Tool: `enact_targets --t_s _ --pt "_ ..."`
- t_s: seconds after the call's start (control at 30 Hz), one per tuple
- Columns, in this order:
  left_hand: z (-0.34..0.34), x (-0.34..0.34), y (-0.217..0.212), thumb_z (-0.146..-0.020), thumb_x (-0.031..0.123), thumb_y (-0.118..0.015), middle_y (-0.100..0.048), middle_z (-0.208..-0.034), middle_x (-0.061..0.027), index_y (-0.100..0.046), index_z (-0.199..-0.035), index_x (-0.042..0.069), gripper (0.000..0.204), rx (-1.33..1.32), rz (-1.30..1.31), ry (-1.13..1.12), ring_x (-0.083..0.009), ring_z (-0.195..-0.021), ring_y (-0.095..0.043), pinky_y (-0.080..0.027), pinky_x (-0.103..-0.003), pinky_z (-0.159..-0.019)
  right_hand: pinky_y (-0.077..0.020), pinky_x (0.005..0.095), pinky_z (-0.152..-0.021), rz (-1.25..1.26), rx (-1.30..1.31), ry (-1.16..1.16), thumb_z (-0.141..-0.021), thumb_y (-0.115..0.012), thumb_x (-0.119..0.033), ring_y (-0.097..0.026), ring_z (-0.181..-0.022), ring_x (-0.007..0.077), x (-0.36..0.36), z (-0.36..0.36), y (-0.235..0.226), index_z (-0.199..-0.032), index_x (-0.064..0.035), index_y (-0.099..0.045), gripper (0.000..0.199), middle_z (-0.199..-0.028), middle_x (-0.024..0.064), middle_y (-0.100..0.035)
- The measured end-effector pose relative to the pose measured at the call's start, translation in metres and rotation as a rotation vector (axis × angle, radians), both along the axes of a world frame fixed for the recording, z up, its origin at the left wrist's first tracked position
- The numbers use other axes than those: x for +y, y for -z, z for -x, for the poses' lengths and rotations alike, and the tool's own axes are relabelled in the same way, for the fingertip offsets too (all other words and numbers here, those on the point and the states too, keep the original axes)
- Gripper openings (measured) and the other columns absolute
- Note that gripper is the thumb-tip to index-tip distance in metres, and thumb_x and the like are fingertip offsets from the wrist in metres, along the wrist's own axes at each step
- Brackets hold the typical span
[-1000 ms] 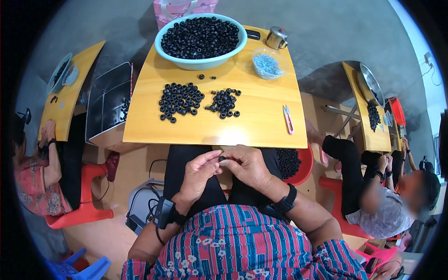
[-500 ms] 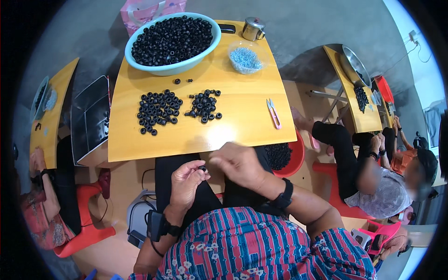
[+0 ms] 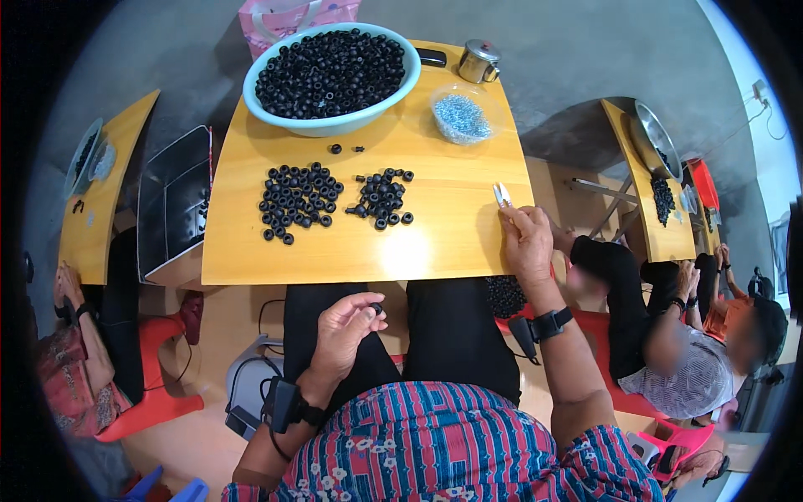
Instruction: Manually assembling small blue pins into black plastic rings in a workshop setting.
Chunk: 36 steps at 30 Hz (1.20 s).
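Observation:
Above my lap, my left hand (image 3: pixel 341 335) pinches a small black ring-shaped part (image 3: pixel 376 309) between thumb and fingertips. My right hand (image 3: pixel 527 238) is at the table's right edge, its fingers closed over the pink handles of the thread snips (image 3: pixel 502 196). Only the metal blades show, pointing away from me. Two clusters of black ring parts lie on the yellow table (image 3: pixel 335 255): a larger left pile (image 3: pixel 299 199) and a smaller right pile (image 3: pixel 382 199). Two loose black pieces (image 3: pixel 336 149) sit beyond them.
A pale blue basin (image 3: pixel 251 92) full of black parts stands at the back. Near it are a clear bowl (image 3: pixel 462 115) of bluish bits and a lidded metal cup (image 3: pixel 479 61). A black-lined box (image 3: pixel 171 205) stands left. Other people work at tables on both sides.
My right hand has gone from beside my left hand to the table's right edge and taken hold of the thread snips. The left hand still pinches the black part.

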<state>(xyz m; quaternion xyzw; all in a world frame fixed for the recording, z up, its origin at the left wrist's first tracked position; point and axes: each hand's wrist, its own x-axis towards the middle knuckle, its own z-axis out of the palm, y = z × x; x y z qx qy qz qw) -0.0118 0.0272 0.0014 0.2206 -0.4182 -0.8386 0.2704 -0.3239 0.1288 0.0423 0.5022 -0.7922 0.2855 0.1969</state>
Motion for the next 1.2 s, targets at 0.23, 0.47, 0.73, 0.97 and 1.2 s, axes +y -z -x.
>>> enact_targets --t_s 0.23,0.47,0.73,0.97,1.2 --pt "0.005 -0.004 -0.006 -0.091 0.004 -0.054 -0.061 -0.086 -0.0053 -0.059 -0.112 -0.002 0.022 -0.053 -0.007 0.004 -0.0105 -0.08 -0.059 -0.051 -0.029 -0.081 -0.0457 0.0402 -0.077 -0.052 0.018 -0.019 -0.076 -0.064 -0.006 -0.056 -0.089 0.0322 -0.031 0.004 -0.017 -0.097 -0.0062 -0.065 0.021 -0.095 0.0145 -0.058" --pt "0.002 -0.004 -0.002 -0.09 0.002 -0.053 -0.062 -0.088 -0.0065 -0.06 -0.11 -0.002 0.022 -0.081 0.007 0.024 -0.0108 -0.079 -0.058 -0.051 -0.028 -0.081 -0.0447 0.0408 -0.084 0.063 0.114 -0.199 -0.069 -0.064 -0.001 -0.052 -0.096 0.0339 -0.101 0.014 -0.041 -0.106 -0.0051 -0.058 0.038 -0.103 0.0128 -0.059" --pt "-0.001 -0.007 -0.001 -0.09 0.002 -0.054 -0.062 -0.087 -0.0067 -0.06 -0.11 -0.003 0.022 -0.075 0.012 0.042 -0.0105 -0.079 -0.059 -0.05 -0.027 -0.081 -0.0425 0.0411 -0.092 -0.177 0.062 -0.217 -0.074 -0.068 -0.02 -0.051 -0.106 0.0355 -0.151 0.044 -0.037 -0.115 -0.0042 -0.055 0.045 -0.112 0.0161 -0.056" --pt "0.0 -0.008 0.001 -0.09 0.003 -0.055 -0.062 -0.087 -0.0059 -0.06 -0.11 -0.003 0.022 -0.054 0.002 0.052 -0.0102 -0.079 -0.059 -0.05 -0.027 -0.082 -0.0435 0.042 -0.093 -0.316 -0.073 -0.134 -0.073 -0.072 -0.037 -0.052 -0.108 0.0347 -0.169 0.039 -0.052 -0.127 -0.0094 -0.048 0.065 -0.117 0.019 -0.051" --pt "-0.001 -0.008 0.002 -0.09 0.002 -0.054 -0.062 -0.088 -0.0058 -0.06 -0.111 -0.003 0.022 -0.034 0.016 0.053 -0.0101 -0.08 -0.059 -0.05 -0.028 -0.083 -0.0437 0.0421 -0.092 -0.474 -0.168 -0.021 -0.072 -0.074 -0.037 -0.05 -0.109 0.0346 -0.175 0.025 -0.072 -0.116 -0.0048 -0.055 0.058 -0.118 0.0178 -0.052"
